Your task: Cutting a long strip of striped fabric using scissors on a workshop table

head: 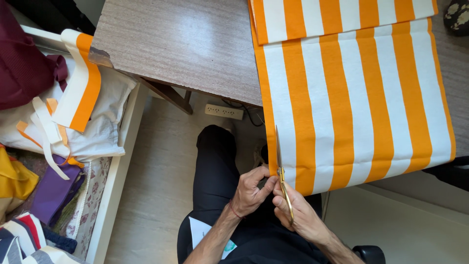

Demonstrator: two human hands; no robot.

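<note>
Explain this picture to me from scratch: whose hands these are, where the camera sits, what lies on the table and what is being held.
There is no machine here. A seated person wears one camera on the head, so you look down past their knees at their own two hands. The right hand holds gold-handled scissors, blades pointing away along the left edge of an orange-and-white striped cloth. The left hand pinches that cloth's near corner. The cloth lies over a brown table and hangs off its front edge. To the left, a white bin holds fabric scraps and striped offcuts. A power strip lies on the floor.
</note>
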